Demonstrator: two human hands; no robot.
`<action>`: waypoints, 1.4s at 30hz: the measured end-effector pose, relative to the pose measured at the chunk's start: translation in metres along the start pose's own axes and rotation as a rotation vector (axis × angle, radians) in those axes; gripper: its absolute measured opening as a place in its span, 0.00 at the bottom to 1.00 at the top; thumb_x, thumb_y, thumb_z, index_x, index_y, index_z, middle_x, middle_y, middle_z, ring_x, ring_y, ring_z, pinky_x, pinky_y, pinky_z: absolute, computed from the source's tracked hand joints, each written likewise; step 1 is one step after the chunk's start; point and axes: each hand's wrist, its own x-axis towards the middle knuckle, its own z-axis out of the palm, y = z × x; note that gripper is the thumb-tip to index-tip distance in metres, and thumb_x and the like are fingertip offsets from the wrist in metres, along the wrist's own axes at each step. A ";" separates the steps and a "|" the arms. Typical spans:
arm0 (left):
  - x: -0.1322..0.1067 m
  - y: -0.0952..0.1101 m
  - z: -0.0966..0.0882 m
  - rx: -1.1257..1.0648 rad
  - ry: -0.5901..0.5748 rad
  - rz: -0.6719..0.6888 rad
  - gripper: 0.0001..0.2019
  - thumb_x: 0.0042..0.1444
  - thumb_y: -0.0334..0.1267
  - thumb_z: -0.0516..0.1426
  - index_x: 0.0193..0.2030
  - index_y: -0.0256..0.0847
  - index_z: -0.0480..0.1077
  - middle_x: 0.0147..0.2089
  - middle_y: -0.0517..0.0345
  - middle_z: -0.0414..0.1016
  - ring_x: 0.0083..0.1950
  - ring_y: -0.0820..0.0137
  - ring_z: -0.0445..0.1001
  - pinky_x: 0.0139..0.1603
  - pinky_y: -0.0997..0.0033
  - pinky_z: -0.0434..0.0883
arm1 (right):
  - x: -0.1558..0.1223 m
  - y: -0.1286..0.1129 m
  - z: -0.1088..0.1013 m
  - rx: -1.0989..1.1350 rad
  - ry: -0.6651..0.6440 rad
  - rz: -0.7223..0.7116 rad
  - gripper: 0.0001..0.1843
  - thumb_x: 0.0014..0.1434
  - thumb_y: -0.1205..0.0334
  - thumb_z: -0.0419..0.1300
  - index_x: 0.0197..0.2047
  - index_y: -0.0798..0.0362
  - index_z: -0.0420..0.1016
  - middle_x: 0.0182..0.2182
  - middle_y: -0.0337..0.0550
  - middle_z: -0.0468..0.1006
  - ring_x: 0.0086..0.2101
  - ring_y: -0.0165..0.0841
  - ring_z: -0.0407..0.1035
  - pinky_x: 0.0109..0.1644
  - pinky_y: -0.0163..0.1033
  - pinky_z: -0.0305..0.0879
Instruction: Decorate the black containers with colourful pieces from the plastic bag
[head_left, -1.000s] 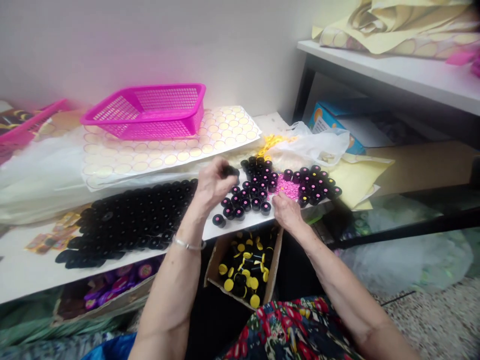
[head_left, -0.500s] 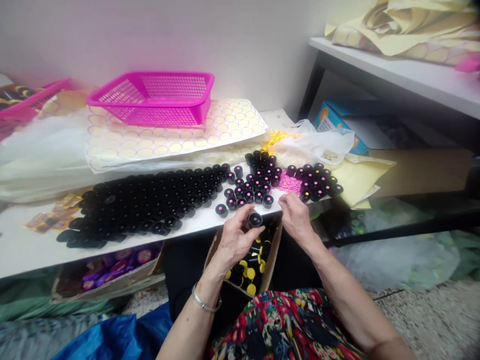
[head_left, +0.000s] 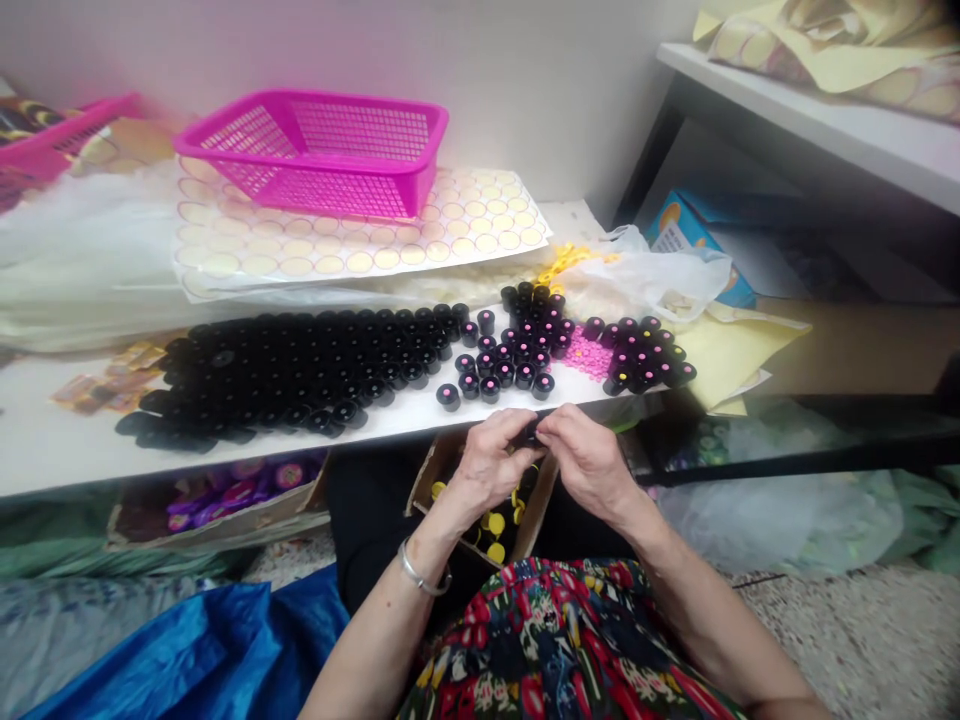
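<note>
Just off the table's front edge, my left hand [head_left: 491, 462] is closed around a short black round piece [head_left: 531, 432], mostly hidden by fingers. My right hand [head_left: 589, 462] meets it from the right, thumb and fingertips pinched together at the piece's top; whatever they hold is too small to make out. Beyond my hands stand black round pieces with pink dots [head_left: 506, 374] in their tops. Small pink discs [head_left: 587, 352] lie in a heap to their right. More black pieces [head_left: 300, 365] are packed in a large group on the left.
Below my hands is a cardboard box [head_left: 531, 535] with black-and-yellow pieces. A pink basket [head_left: 337, 190] rests on sheets of round labels [head_left: 330, 258] at the back. A plastic bag [head_left: 660, 278] and yellow paper [head_left: 720, 355] lie right. A shelf [head_left: 825, 110] overhangs the right side.
My right hand has moved from beside the pink discs to my left hand, and its fingertips now meet the black piece. The view has tilted slightly downward.
</note>
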 end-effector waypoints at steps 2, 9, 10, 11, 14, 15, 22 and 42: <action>-0.001 -0.001 0.001 -0.002 -0.002 0.013 0.17 0.46 0.27 0.59 0.45 0.42 0.71 0.41 0.55 0.74 0.43 0.67 0.72 0.47 0.67 0.69 | 0.000 -0.001 0.001 -0.028 -0.013 -0.011 0.09 0.62 0.68 0.48 0.37 0.54 0.70 0.32 0.42 0.69 0.32 0.28 0.65 0.36 0.33 0.63; 0.000 -0.002 0.003 -0.062 0.054 0.017 0.15 0.46 0.27 0.59 0.42 0.41 0.72 0.39 0.56 0.74 0.41 0.68 0.72 0.45 0.68 0.69 | 0.003 -0.004 0.002 -0.099 -0.052 -0.027 0.13 0.61 0.72 0.47 0.36 0.54 0.72 0.30 0.43 0.69 0.31 0.28 0.65 0.34 0.32 0.62; 0.001 -0.001 0.003 -0.086 0.070 0.002 0.15 0.46 0.28 0.60 0.43 0.41 0.72 0.39 0.56 0.74 0.41 0.69 0.72 0.44 0.69 0.69 | 0.004 -0.004 0.002 -0.057 -0.041 -0.027 0.12 0.61 0.72 0.48 0.36 0.54 0.72 0.30 0.43 0.69 0.31 0.28 0.65 0.34 0.32 0.62; 0.001 -0.001 0.003 -0.107 0.079 -0.019 0.14 0.46 0.29 0.61 0.43 0.40 0.72 0.39 0.56 0.74 0.41 0.69 0.72 0.44 0.69 0.69 | 0.005 -0.004 0.002 0.001 -0.025 -0.022 0.11 0.61 0.72 0.49 0.36 0.54 0.72 0.30 0.42 0.69 0.31 0.28 0.65 0.34 0.32 0.62; 0.002 0.001 0.001 -0.164 0.062 -0.091 0.14 0.46 0.33 0.62 0.42 0.39 0.73 0.39 0.56 0.75 0.40 0.70 0.72 0.44 0.70 0.69 | 0.009 -0.006 0.000 0.187 0.022 0.026 0.07 0.59 0.70 0.53 0.37 0.53 0.73 0.29 0.40 0.69 0.30 0.27 0.65 0.34 0.32 0.62; 0.002 0.001 0.000 -0.188 0.052 -0.114 0.14 0.46 0.34 0.63 0.42 0.39 0.73 0.39 0.56 0.75 0.40 0.70 0.72 0.44 0.70 0.68 | 0.009 -0.007 -0.001 0.232 0.027 0.053 0.07 0.59 0.70 0.55 0.37 0.53 0.73 0.29 0.40 0.69 0.30 0.27 0.65 0.34 0.32 0.62; -0.011 -0.005 -0.008 -0.281 0.137 -0.189 0.16 0.42 0.35 0.66 0.41 0.41 0.74 0.40 0.57 0.74 0.42 0.70 0.72 0.44 0.72 0.69 | 0.008 -0.001 -0.008 0.299 0.055 0.138 0.06 0.56 0.70 0.58 0.37 0.53 0.73 0.29 0.38 0.69 0.31 0.28 0.65 0.34 0.34 0.61; -0.017 -0.074 -0.051 0.274 0.603 -0.433 0.24 0.39 0.47 0.65 0.44 0.39 0.73 0.36 0.58 0.74 0.32 0.72 0.69 0.37 0.70 0.69 | 0.052 0.091 0.014 -0.420 0.199 0.391 0.10 0.54 0.68 0.51 0.33 0.55 0.73 0.33 0.45 0.68 0.32 0.34 0.63 0.36 0.38 0.58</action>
